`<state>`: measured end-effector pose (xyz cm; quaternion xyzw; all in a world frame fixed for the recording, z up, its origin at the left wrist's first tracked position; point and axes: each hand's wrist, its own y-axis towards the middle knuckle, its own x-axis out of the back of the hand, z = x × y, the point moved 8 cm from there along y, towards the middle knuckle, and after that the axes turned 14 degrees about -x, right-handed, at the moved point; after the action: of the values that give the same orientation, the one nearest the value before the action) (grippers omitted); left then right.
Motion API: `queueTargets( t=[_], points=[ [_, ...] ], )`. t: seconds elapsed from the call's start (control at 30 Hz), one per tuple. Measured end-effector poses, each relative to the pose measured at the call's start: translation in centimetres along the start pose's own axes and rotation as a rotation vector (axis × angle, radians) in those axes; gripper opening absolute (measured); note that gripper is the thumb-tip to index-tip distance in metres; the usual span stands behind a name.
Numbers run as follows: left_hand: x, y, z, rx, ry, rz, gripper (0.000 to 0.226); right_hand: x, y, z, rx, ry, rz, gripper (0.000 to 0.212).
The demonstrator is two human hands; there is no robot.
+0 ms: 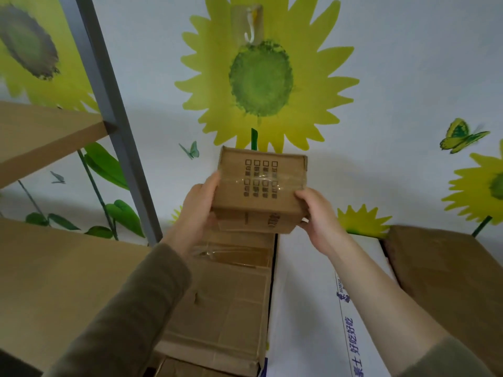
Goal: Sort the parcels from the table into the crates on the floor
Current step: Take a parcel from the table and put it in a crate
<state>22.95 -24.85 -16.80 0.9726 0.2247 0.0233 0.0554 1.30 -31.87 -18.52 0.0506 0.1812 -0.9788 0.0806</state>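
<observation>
Pale wall (381,77) fills your view from 9 through 3 o'clock. It is painted with a big yellow sunflower with a green centre (261,77) at 12.

Large plain brown cardboard box (68,281) at 8 o'clock, its top face toward you.

White carton with blue printed lettering (313,295) at 5 o'clock, running away from you toward the wall.

Dark brown cardboard carton (449,281) at 4 o'clock, just beside the white one.

Creased brown cardboard carton with clear tape (228,308) at 6 o'clock, between the large box and the white carton.

Light wooden shelf board (40,126) at 9 o'clock, fixed to a slanting grey metal post (114,104) at 10.

The task's thing is a small brown cardboard parcel (258,186) with a black checkbox grid printed on top and a clear tape band across it. It sits at dead centre, over the far end of the creased carton. Whether its underside touches that carton, you cannot tell.

Your left hand (196,210), olive sleeve behind it, clasps the parcel's 9 o'clock side, thumb up on the top edge.

Your right hand (318,216) grasps the parcel's 4 o'clock corner, fingers curled onto it.

Green and yellow painted butterfly (462,136) at 2 o'clock.

Small clear plastic hook (251,25) at 12, stuck to the wall above the flower's centre.
</observation>
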Motion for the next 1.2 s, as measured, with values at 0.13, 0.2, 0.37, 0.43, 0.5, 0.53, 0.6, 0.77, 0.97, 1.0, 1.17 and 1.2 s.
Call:
queueTargets(
  t=[0.13, 0.2, 0.37, 0.43, 0.5, 0.53, 0.6, 0.77, 0.97, 1.0, 1.17, 1.2],
  points=[
    [0.6, -3.6, 0.7, 0.042, -0.174, -0.024, 0.047, 1.6, -3.3, -2.2, 0.061, 0.257, 0.126, 0.019],
    [0.8, -4.7, 1.3, 0.049, -0.135, -0.03, 0.053, 2.1, -4.1, -3.4, 0.026, 0.382, 0.151, 0.025],
    [1.3, -5.8, 3.7, 0.106, -0.19, -0.004, 0.066, 2.7, -6.0, -4.6, -0.061, 0.295, 0.03, 0.024],
    [0.9, -6.7, 2.1, 0.055, -0.175, 0.0, 0.05, 2.8, -6.9, -4.2, -0.019, 0.216, -0.003, 0.019],
    [0.7, -7.0, 1.2, -0.003, -0.156, 0.003, 0.039, 3.0, -7.5, -4.1, 0.0, 0.195, -0.017, 0.019],
    [0.4, -7.4, 0.7, -0.021, -0.167, 0.02, 0.036, 3.2, -7.7, -4.0, 0.009, 0.196, -0.019, 0.019],
    [0.3, -8.0, 0.3, -0.035, -0.177, 0.039, 0.031, 3.3, -8.2, -3.7, 0.027, 0.183, -0.025, 0.02],
    [0.8, -9.0, 0.1, -0.056, -0.168, 0.071, 0.032, 2.7, -9.3, -3.6, -0.022, 0.129, -0.018, 0.021],
    [1.1, -10.3, 0.0, -0.08, -0.172, 0.092, 0.03, 3.2, -11.2, -4.8, -0.061, 0.16, -0.087, 0.024],
    [1.0, -10.5, 0.1, -0.081, -0.182, 0.085, 0.027, 3.6, -11.6, -5.1, -0.065, 0.175, -0.11, 0.023],
    [-0.8, -11.8, 1.2, -0.052, -0.282, 0.051, 0.031, 6.8, -14.7, -7.9, -0.109, 0.434, -0.205, 0.03],
    [-1.3, -12.4, 1.7, -0.022, -0.3, 0.053, 0.034, 7.1, -15.4, -8.5, -0.115, 0.414, -0.203, 0.032]
  ],
)
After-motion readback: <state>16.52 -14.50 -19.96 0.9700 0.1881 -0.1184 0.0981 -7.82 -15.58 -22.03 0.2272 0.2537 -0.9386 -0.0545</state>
